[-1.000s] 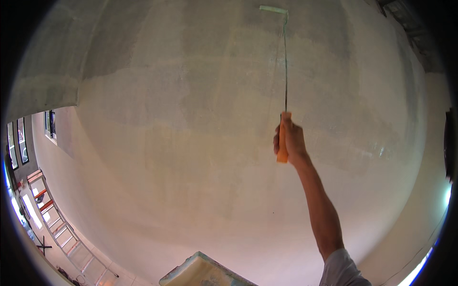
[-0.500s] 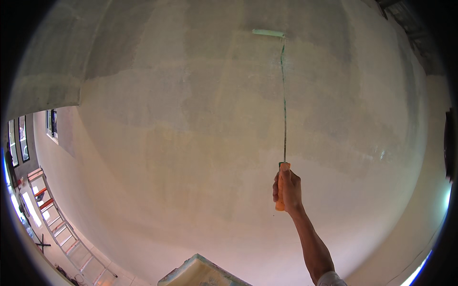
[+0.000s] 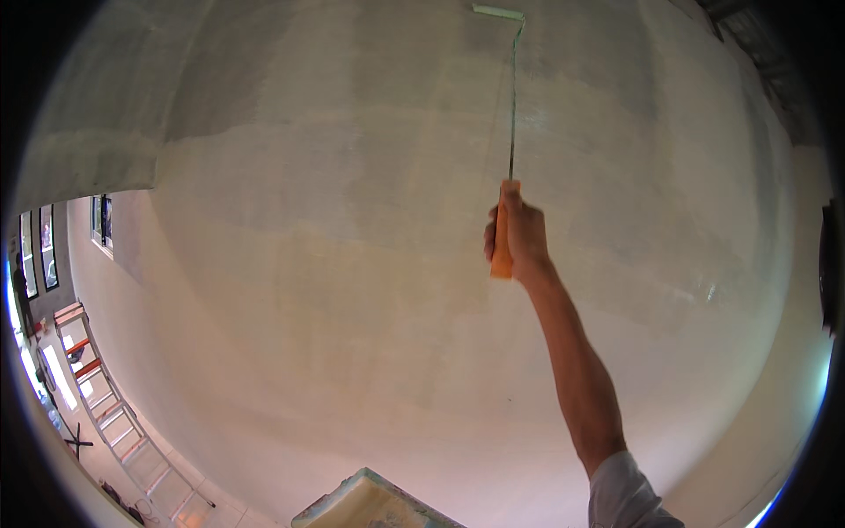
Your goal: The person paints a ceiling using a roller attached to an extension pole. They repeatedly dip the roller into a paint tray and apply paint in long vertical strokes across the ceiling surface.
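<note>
My right hand (image 3: pixel 518 239) is raised high and grips the orange handle of a paint roller (image 3: pixel 503 231). A thin metal rod runs up from the handle to the pale green roller sleeve (image 3: pixel 497 12), which lies against the wall (image 3: pixel 352 264) near the top of the view. The wall's upper part looks greyer and wet, the lower part paler. My left hand is out of sight.
A paint tray (image 3: pixel 370 506) with pale paint shows at the bottom edge. At lower left a ladder (image 3: pixel 114 422) with orange parts leans near windows (image 3: pixel 40 246). A dark ceiling edge (image 3: pixel 748 26) shows at upper right.
From half a second ago, my right hand has pushed the roller upward along the wall; before that it had pulled it down.
</note>
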### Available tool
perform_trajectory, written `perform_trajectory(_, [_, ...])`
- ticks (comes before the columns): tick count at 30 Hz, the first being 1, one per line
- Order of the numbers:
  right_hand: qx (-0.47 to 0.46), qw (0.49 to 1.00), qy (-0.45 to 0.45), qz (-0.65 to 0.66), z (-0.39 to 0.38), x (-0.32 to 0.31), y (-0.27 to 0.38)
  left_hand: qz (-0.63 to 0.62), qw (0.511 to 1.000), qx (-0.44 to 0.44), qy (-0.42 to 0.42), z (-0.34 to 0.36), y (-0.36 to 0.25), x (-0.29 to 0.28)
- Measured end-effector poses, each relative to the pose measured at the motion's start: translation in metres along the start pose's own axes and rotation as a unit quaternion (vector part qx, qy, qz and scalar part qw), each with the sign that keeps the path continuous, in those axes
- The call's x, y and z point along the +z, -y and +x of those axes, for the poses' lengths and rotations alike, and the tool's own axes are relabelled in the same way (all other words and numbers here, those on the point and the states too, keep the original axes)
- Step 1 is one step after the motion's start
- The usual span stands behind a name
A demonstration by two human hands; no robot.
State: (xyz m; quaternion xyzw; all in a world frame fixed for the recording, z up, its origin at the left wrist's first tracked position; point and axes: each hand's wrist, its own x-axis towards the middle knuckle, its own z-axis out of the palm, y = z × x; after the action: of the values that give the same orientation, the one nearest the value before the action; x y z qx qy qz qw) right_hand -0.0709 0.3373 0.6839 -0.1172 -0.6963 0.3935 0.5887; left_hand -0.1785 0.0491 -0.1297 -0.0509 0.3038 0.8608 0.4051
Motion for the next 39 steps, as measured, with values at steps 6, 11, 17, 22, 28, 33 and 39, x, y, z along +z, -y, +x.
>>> perform_trajectory(6, [0.008, 1.0, -0.004, 0.022, 0.08, 0.011, 0.061, -0.016, 1.0, 0.013, 0.0, 0.006, 0.005, -0.022])
perform_trajectory(11, [-0.006, 1.0, -0.015, 0.017, 0.115, 0.005, 0.101, -0.019, 1.0, -0.002, 0.016, -0.015, -0.01, 0.011])
perform_trajectory(17, [-0.006, 0.998, -0.052, 0.027, 0.092, -0.01, 0.11, 0.005, 1.0, -0.002, -0.006, -0.005, -0.008, 0.002])
perform_trajectory(22, [-0.029, 0.994, -0.105, -0.025, 0.092, -0.048, 0.125, 0.012, 1.0, -0.002, -0.001, -0.008, -0.012, -0.003])
perform_trajectory(28, [-0.017, 0.995, -0.088, -0.041, 0.11, -0.085, 0.132, 0.022, 1.0, -0.009, 0.004, -0.01, -0.015, 0.007])
perform_trajectory(33, [0.017, 0.994, -0.096, -0.046, 0.09, -0.094, 0.11, 0.028, 1.0, -0.011, 0.005, -0.01, -0.018, 0.012])
perform_trajectory(39, [0.034, 0.994, -0.095, -0.048, 0.065, -0.103, 0.069, 0.034, 0.999, -0.015, 0.005, -0.012, -0.017, 0.016])
